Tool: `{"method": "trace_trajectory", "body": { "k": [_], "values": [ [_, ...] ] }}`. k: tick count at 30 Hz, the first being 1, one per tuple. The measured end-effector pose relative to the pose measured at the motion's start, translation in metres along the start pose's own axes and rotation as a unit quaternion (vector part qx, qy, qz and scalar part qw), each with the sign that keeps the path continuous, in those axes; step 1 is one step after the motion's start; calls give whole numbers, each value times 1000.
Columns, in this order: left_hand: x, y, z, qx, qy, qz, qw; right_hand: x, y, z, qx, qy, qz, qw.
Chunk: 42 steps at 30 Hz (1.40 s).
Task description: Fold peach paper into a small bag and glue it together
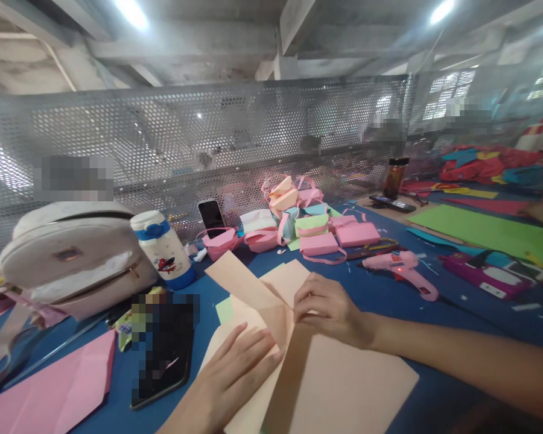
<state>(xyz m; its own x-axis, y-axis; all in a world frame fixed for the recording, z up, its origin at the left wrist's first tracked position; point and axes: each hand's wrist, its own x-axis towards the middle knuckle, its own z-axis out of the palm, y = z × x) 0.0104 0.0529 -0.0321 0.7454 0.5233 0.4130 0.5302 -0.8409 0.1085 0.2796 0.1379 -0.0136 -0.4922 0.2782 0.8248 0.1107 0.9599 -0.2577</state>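
A large sheet of peach-coloured paper [348, 380], creased and partly folded, lies in front of me with flaps standing up at its far end. My left hand [238, 374] rests flat on its left part, fingers stretched out. My right hand [328, 307] pinches the raised fold near the middle, its fingers pressed together on the paper edge. A narrow peach flap [239, 280] rises between the hands and leans left. Under the far left side of the sheet, a bit of light green paper [225, 311] shows.
Small paper bags [319, 244] stand in a group at the back. On the right lie a pink glue gun [400, 265], a purple power strip [484, 274] and green paper [489, 229]. A bottle [163, 247], backpack [76, 253], black phone [167, 355] and pink paper [58, 386] are left.
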Motion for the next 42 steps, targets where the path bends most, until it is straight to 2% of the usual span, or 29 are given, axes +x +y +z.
{"method": "trace_trajectory", "body": {
  "k": [8, 19, 25, 31, 42],
  "values": [
    [-2, -3, 0, 16, -15, 20, 1000, -3, -4, 9, -68, -18, -110, 991],
    [0, -2, 3, 31, -40, 44, 998, -5, -6, 11, -47, -46, -103, 992],
    [3, -1, 3, 49, -50, 55, 996, -5, -6, 11, -30, -39, -99, 994],
    [5, 1, 2, 60, -47, 63, 995, -7, -5, 11, -47, -75, -87, 992],
    [2, 4, 6, 96, -56, 41, 993, -7, -5, 12, -71, -87, -95, 989]
  ]
}}
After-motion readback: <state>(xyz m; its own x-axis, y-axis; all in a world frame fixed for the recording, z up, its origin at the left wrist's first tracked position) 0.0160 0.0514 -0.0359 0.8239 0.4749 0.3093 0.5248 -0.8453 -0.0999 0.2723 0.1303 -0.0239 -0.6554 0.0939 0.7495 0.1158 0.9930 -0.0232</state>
